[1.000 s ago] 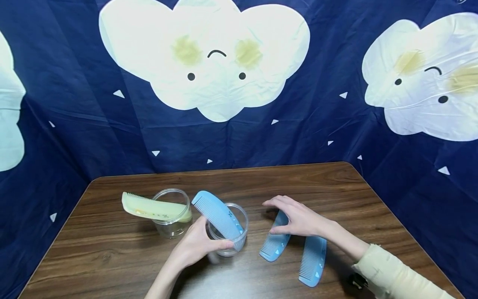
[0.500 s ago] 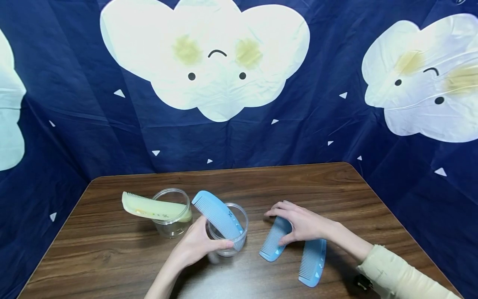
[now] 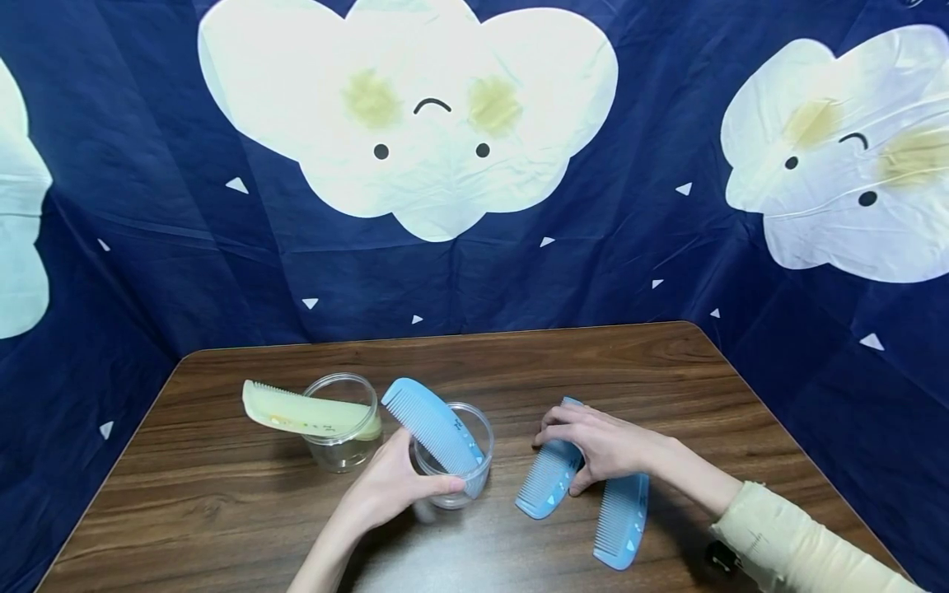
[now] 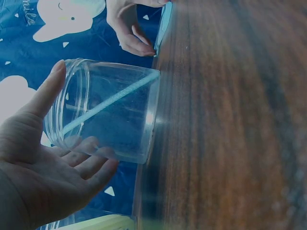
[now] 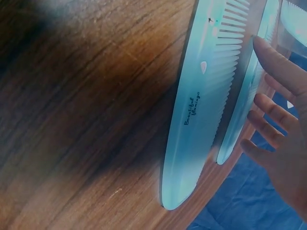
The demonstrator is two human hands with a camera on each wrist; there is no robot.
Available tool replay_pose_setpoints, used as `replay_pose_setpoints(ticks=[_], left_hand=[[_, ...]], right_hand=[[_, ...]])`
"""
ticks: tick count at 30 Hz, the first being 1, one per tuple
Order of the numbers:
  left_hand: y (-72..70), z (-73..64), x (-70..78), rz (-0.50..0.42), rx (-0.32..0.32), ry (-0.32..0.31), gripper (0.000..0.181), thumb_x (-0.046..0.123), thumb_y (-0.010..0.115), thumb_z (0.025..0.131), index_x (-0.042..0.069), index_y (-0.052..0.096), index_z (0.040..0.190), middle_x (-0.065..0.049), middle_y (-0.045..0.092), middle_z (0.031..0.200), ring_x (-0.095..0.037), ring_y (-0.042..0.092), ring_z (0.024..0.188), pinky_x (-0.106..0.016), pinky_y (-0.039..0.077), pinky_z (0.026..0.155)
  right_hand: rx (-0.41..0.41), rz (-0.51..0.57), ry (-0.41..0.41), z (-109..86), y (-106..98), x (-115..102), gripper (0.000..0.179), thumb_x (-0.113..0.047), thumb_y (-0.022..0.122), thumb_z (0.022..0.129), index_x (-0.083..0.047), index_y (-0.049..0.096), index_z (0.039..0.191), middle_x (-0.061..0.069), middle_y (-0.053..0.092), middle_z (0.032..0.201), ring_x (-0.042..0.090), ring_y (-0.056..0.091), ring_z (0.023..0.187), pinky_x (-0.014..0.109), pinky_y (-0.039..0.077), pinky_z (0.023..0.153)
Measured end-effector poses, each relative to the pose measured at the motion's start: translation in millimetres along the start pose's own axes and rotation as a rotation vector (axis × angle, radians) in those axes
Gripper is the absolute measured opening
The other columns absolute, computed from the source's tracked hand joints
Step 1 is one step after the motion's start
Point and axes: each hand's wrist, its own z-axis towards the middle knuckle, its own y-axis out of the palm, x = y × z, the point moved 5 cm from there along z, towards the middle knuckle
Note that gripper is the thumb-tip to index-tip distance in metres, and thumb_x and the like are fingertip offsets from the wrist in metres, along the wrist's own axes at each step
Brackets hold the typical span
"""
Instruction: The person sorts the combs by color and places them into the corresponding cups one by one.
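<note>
My left hand [image 3: 389,486] holds a clear plastic jar [image 4: 115,134] between thumb and fingers, upright on the table. A blue comb [image 3: 430,428] leans in that jar, its upper end beyond the rim. On the right, my right hand [image 3: 604,441] spans a second blue comb [image 3: 544,486] lying flat, thumb by one edge and fingertips by the other. In the right wrist view its fingers look relaxed beside this comb [image 5: 235,124]; a firm grip is not visible. A third blue comb [image 3: 621,523] lies nearer me, partly under the right wrist.
Left of the held jar stands another clear jar [image 3: 334,457] with a pale green comb [image 3: 304,412] lying slanted across its rim. The wooden table [image 3: 185,511] ends at a dark blue cloth [image 3: 245,272] printed with clouds. Something small and black [image 3: 721,557] shows beneath the right sleeve.
My right hand has lowered over the middle blue comb and drawn slightly toward me, its thumb shifting from above the comb to its right edge. The left hand and jar have stayed still.
</note>
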Motion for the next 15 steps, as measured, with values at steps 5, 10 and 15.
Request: replay_pose_setpoints(ticks=[5,10,15], left_hand=[[-0.3,0.1,0.3,0.003,0.001,-0.009,0.074,0.046,0.096,0.066,0.018,0.063,0.125,0.001,0.071,0.116,-0.018,0.063,0.119,-0.044,0.048,0.104],[-0.6,0.0,0.1,0.009,0.001,-0.019,0.075,0.047,0.095,0.066,0.017,0.063,0.126,0.0,0.071,0.117,-0.019,0.063,0.119,-0.045,0.049,0.104],[-0.3,0.1,-0.1,0.004,0.001,-0.015,0.075,0.046,0.096,0.066,0.017,0.062,0.127,0.0,0.072,0.118,-0.019,0.063,0.12,-0.045,0.048,0.105]], right_hand=[[-0.048,-0.012,0.02,1.0,0.8,1.8,0.073,-0.042,0.093,0.071,-0.026,0.064,0.136,0.0,0.058,0.137,0.017,0.054,0.123,0.046,0.051,0.102],[-0.089,-0.04,0.027,1.9,-0.1,3.1,0.068,-0.037,0.092,0.073,-0.03,0.064,0.135,0.001,0.057,0.139,0.02,0.054,0.125,0.048,0.051,0.102],[-0.111,-0.074,0.024,3.3,-1.7,3.0,0.066,-0.029,0.091,0.073,-0.032,0.063,0.134,0.001,0.057,0.138,0.021,0.055,0.125,0.049,0.051,0.101]])
